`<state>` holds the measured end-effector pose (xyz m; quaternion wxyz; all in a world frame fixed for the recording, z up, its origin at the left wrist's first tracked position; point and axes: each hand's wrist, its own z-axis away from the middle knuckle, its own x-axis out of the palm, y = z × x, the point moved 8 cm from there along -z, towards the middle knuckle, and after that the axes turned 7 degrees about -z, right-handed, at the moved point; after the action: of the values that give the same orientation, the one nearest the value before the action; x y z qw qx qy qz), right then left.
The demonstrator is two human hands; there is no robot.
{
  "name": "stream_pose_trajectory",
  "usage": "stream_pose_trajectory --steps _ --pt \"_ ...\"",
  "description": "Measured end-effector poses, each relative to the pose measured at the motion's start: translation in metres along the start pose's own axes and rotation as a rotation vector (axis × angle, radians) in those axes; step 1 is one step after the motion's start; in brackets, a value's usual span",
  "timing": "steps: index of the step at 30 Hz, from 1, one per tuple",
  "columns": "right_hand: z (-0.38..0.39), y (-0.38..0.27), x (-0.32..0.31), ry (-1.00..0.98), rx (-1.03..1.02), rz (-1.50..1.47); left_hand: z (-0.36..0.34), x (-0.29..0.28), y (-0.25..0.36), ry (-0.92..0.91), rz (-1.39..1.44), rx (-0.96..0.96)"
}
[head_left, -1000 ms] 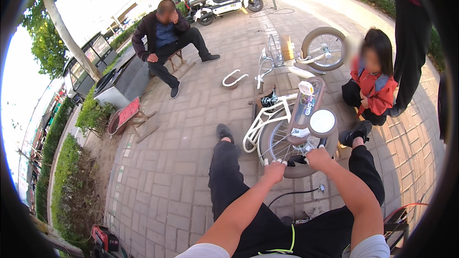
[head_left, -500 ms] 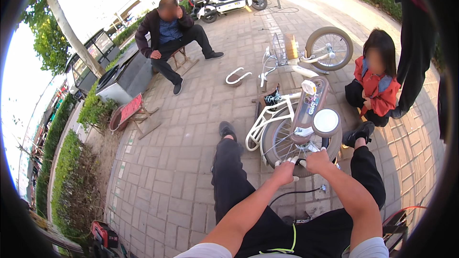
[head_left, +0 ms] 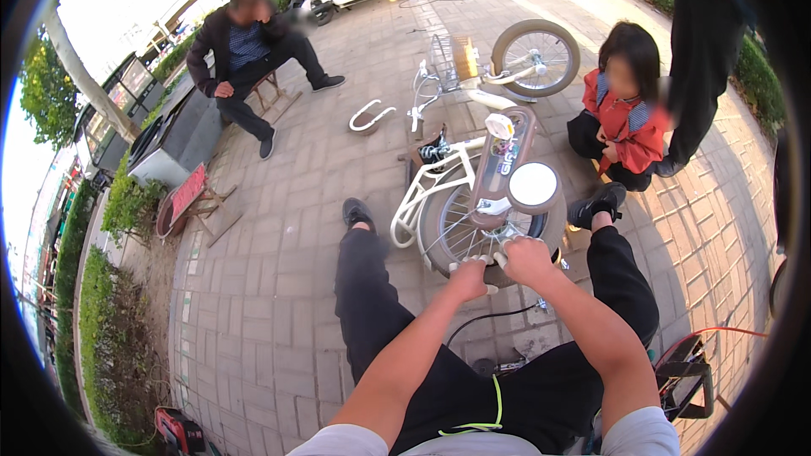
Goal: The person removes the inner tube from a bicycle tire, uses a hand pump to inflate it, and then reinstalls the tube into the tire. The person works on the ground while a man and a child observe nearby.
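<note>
A cream bicycle lies on its side, its rear wheel (head_left: pixel 456 226) between my feet. My left hand (head_left: pixel 470 280) is closed on the near edge of that wheel's tire (head_left: pixel 433 252), its fingers wrapped over it. Close beside it, my right hand (head_left: pixel 527 260) grips the same stretch of tire, knuckles up. White coverings show on the fingertips of both hands. Just beyond them are the brown chain guard (head_left: pixel 509 165) and a round white-topped training wheel (head_left: pixel 534 185). Whether the tire sits fully on the rim under my fingers is hidden.
A black hose (head_left: pixel 481 316) runs over the paving near my legs. A cream U-shaped part (head_left: pixel 372 116) lies farther off. A person in red (head_left: pixel 629 127) squats at right; another person (head_left: pixel 253 55) sits far left. A red tool (head_left: pixel 179 431) stands lower left.
The view has swung right, so the scene sits farther left in the picture. Both hands stay at the tire's near edge; the right hand now reaches slightly farther over it toward the spokes.
</note>
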<state>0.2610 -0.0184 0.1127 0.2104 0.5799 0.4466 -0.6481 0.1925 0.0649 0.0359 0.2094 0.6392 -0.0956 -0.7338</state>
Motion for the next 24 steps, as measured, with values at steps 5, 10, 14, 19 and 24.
stream_pose_trajectory --steps 5,10,14,19,24 --pt "-0.009 -0.015 0.020 -0.011 -0.068 -0.228 -0.002 0.000 -0.005 -0.014 -0.044 -0.019" --pt "-0.016 0.004 0.051 -0.226 0.046 -0.307 0.004 -0.008 -0.003 0.006 -0.039 0.001" --pt "-0.027 0.011 0.066 -0.514 0.070 -0.251 0.006 -0.007 -0.007 0.053 -0.067 -0.009" --pt "-0.035 0.023 0.079 -0.592 0.089 -0.343 0.001 0.001 -0.004 -0.003 -0.058 0.029" --pt "-0.012 0.009 0.041 -0.359 0.000 -0.457 -0.002 0.000 -0.006 -0.144 -0.068 0.020"
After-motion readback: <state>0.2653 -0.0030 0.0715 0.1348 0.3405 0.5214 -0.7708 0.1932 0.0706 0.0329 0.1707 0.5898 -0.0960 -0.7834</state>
